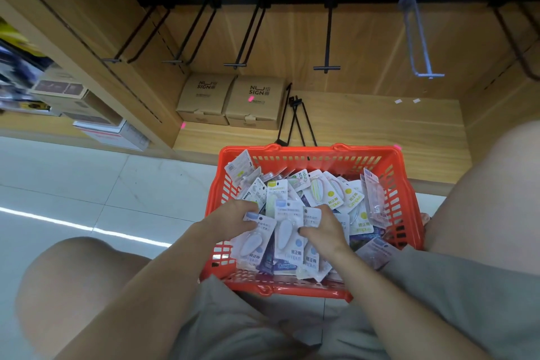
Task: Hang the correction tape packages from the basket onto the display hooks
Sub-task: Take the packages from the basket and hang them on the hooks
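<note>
Both hands down in the orange basket, which sits on the floor between the person's knees. Left hand pinches the top of a blue-white correction tape package, thumb on its face. Right hand has fingers curled over neighbouring packages, thumb pressing a card edge. Display hooks hang bare on the far rail.

Two brown cardboard boxes on the low wooden shelf each carry "NU SIGN" in dark print: the left cardboard box and the right cardboard box. Several white blister-card packages in the orange plastic basket show what looks like "Campus", with Chinese characters too small to read.
</note>
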Available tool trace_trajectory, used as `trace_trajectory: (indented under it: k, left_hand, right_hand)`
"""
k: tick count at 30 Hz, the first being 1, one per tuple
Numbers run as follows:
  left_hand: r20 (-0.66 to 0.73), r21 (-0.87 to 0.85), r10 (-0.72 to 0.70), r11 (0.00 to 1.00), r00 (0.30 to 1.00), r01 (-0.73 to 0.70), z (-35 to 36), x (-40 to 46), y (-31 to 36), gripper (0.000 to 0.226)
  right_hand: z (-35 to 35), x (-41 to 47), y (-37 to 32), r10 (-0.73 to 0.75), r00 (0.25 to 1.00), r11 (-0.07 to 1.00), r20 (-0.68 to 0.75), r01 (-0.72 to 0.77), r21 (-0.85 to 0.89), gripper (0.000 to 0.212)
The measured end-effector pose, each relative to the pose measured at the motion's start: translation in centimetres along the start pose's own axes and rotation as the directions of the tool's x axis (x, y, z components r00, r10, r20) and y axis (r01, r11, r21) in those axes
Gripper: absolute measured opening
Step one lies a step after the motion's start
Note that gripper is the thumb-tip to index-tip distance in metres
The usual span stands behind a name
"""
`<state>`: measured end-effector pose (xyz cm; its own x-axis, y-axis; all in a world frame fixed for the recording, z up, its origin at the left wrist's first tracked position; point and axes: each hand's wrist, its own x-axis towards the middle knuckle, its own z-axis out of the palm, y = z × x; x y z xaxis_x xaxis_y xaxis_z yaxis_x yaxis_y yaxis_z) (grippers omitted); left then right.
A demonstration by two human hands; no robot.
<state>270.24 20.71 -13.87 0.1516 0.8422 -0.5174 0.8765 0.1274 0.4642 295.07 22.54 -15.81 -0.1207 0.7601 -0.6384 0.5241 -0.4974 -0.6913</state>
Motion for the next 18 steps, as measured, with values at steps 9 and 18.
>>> trace_trajectory:
  k: [9,18]
  left_hand:
    - [-0.027,-0.434,-0.128,0.895,0.991,0.104,0.6,2.2,2.5,0.012]
    - [0.091,-0.577,-0.297,0.762,0.951,0.293,1.7,5.5,3.8,0.045]
  right_hand:
    - [-2.9,0.3,-0.5,0.067,0.988,0.958,-0.136,-0.026,0.287,0.029]
    - [-4.2,-0.6,0.8,0.09,0.987,0.92,-0.132,-0.032,0.39,0.03]
